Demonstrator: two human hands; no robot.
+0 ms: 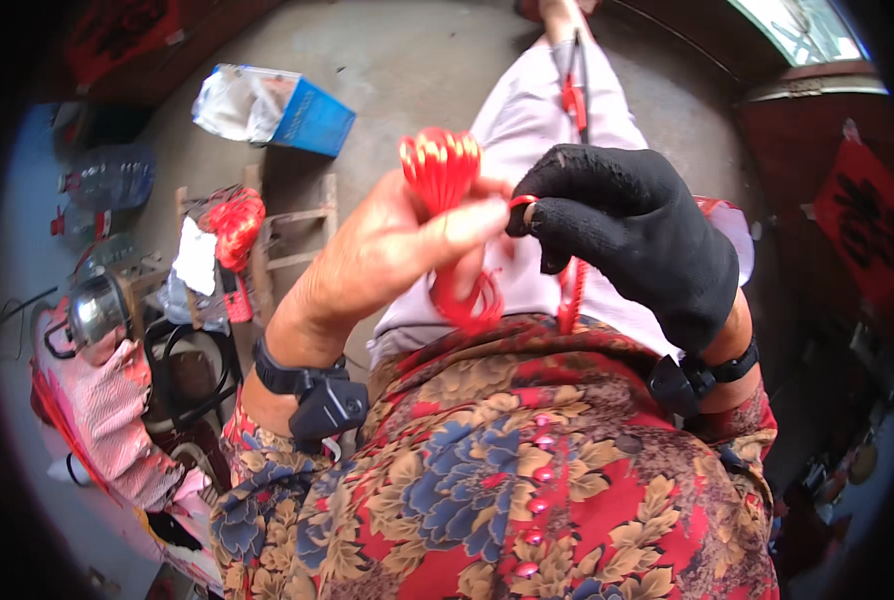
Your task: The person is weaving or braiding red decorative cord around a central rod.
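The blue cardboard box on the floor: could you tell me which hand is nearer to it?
Left. The bare left hand, pinching red cord loops, is below and right of the blue box; the gloved right hand lies farther right.

A grey concrete floor carries everything. A blue box with a white bag in it lies on it; the rest is placed from that box. Just below it stands a small wooden stool with a red bundle and a white cloth on top. Left of the box lie clear plastic bottles. Further below and left sit a metal kettle and pink cloth
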